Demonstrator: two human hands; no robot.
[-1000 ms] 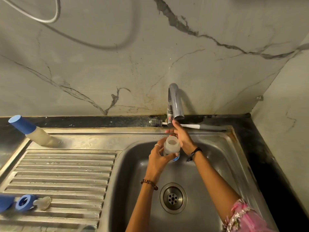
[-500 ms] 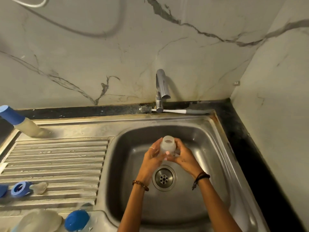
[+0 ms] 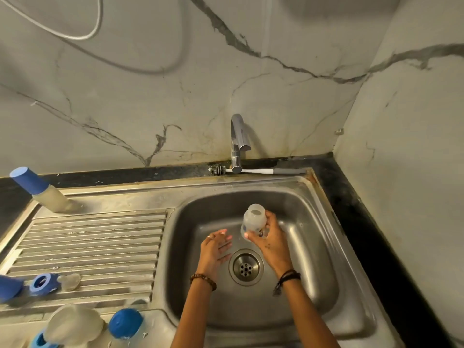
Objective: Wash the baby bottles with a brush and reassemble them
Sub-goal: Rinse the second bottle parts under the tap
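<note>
Right hand point(image 3: 272, 243) gripped the open baby bottle point(image 3: 254, 220), fingers curled round its body, mouth up, held over the sink basin point(image 3: 308, 247) just behind the drain point(image 3: 246, 267). Left hand point(image 3: 214, 249) hung beside it with fingers straight, holding nothing, apart from the bottle. No water showed at the tap point(image 3: 238, 144). Bottle brush point(image 3: 253, 170) lay on the ledge behind the tap, untouched. I judged this the gap between rinsing and scrubbing. Next move, I reckoned, called for the free hand to reach back for the brush. Blue collar point(image 3: 42, 284) and teat point(image 3: 70, 281) waited on the drainboard point(image 3: 100, 247); capped bottles stood nearby.
</note>
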